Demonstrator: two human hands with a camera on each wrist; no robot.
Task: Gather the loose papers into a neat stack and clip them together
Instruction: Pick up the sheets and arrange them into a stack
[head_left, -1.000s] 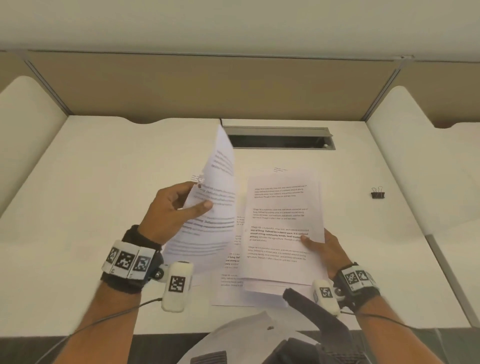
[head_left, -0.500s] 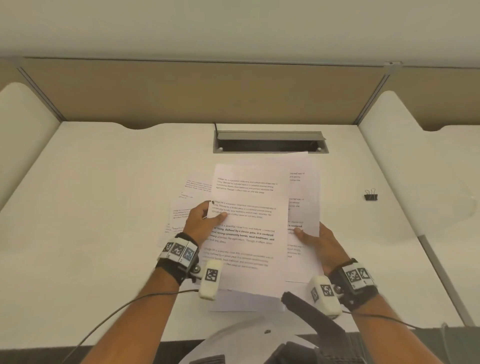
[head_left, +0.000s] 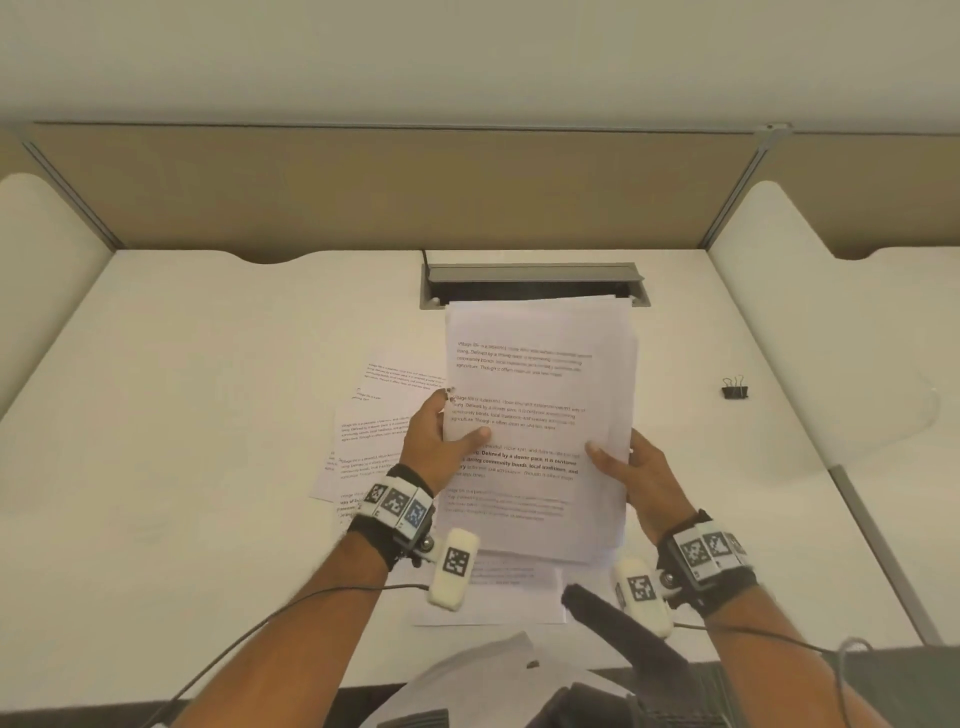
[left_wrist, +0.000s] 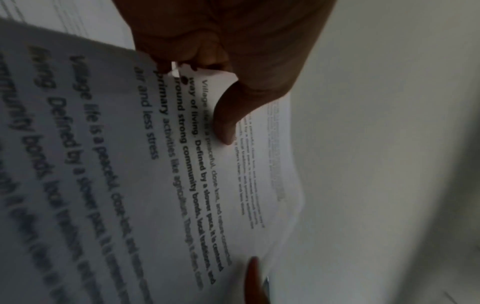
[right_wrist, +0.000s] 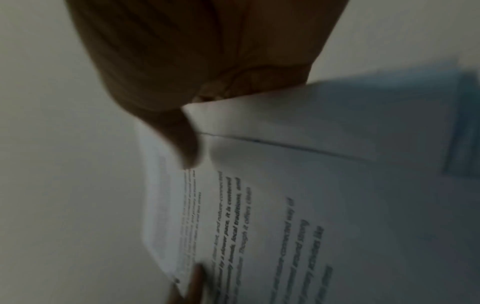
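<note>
A stack of printed white papers (head_left: 540, 384) is held up over the desk between both hands. My left hand (head_left: 441, 441) grips its left edge, thumb on top; the left wrist view shows that thumb (left_wrist: 228, 123) pressed on the text. My right hand (head_left: 628, 467) grips the right edge, thumb on the top sheet (right_wrist: 285, 205). Several loose printed sheets (head_left: 379, 415) still lie on the desk to the left, and another sheet (head_left: 498, 597) lies under the stack near the front edge. A black binder clip (head_left: 734, 388) sits on the desk far right.
The white desk (head_left: 208, 415) has a grey cable slot (head_left: 535, 275) at the back, partly hidden by the stack's top edge. Beige partition panels stand behind. A black chair arm (head_left: 618, 629) pokes up near the front edge.
The sheet in my left hand has come over onto the right hand's pile, so both hands now hold one stack, squared up more than half a second ago.
</note>
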